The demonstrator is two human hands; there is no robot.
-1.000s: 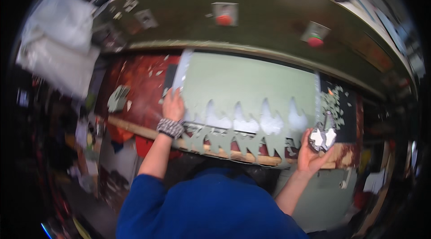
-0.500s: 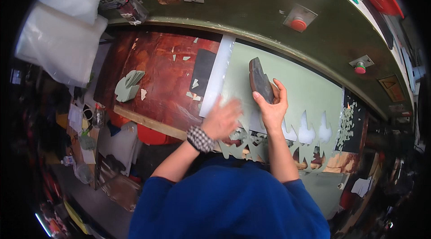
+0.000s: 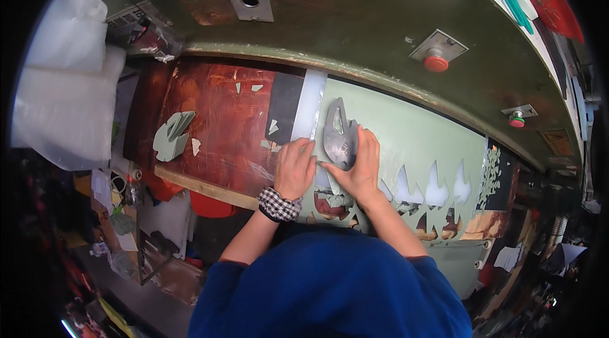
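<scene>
A grey metal cutting die (image 3: 340,141) with a curved outline and a slot through it lies flat on a pale green sheet (image 3: 406,122). My right hand (image 3: 360,170) grips its lower right side, thumb near its lower end and fingers along its edge. At the sheet's left edge is my left hand (image 3: 295,170), fingers drawn together and bent, seemingly on the sheet's edge; the fingertips are partly hidden. Jagged cut-outs (image 3: 436,187) run along the sheet's near side. Below it, a whitish backing board (image 3: 312,93) shows at the left.
A stack of cut green pieces (image 3: 173,137) sits on the reddish-brown work surface (image 3: 222,109) at left, among loose scraps. Beyond the sheet stands a dark green machine beam (image 3: 342,20) with a red button (image 3: 436,60). Small green offcuts (image 3: 491,176) lie at the right.
My right hand has lowered the cutting die from a tilted hold above the sheet to flat on it, further left. My left hand, blurred before, has come to rest at the sheet's left edge.
</scene>
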